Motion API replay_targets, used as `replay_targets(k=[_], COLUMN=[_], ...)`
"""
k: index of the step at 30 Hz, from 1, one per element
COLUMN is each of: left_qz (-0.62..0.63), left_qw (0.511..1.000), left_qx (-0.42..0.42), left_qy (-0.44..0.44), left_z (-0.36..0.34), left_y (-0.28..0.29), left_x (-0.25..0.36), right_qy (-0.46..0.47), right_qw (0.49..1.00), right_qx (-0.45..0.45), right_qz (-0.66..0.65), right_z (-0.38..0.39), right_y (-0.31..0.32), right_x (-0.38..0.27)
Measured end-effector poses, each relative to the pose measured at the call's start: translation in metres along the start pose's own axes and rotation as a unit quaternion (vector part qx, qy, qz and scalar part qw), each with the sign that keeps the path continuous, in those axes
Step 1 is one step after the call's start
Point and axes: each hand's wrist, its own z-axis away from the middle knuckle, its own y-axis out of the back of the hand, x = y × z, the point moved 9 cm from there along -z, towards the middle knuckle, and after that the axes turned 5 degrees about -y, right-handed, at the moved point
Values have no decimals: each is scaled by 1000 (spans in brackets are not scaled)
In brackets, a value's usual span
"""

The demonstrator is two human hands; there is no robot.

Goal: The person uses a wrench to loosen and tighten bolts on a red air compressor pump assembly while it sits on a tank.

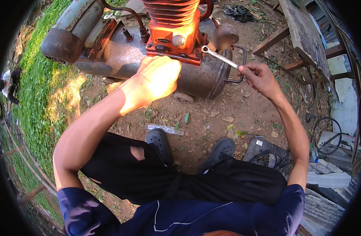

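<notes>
A red finned compressor pump (168,29) sits on top of a worn grey cylindrical tank (200,80). My right hand (261,80) grips a silver wrench (221,57) by one end. Its ring end points left, next to the right side of the pump's red base, and I cannot tell whether it touches. My left hand (160,76) is closed in a fist in bright sunlight, just in front of the base's lower left edge. Its fingertips are hidden, so whatever it may hold does not show.
An electric motor (62,46) is mounted at the tank's left end. A bent metal handle (243,65) juts from its right end. At right stands a wooden table (304,35). A dark case with cables (267,151) lies by my right knee, and grass (35,102) grows at left.
</notes>
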Motion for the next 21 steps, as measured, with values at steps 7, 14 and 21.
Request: replay_targets(k=[7,14,21], left_qz=[-12,7,28], left_qw=[977,989,986], left_qx=[-145,-62,-91], left_qy=[155,132,135], left_z=[-7,-7,-7], left_y=[-20,-15,-24], left_x=[-14,-6,-1], right_qy=[27,12,25], right_qw=[997,994,985], right_qx=[0,-72,-78], right_qz=[77,76,150], right_z=[-35,-61,-79], right_y=[7,12,23], right_x=[-8,-5,-19])
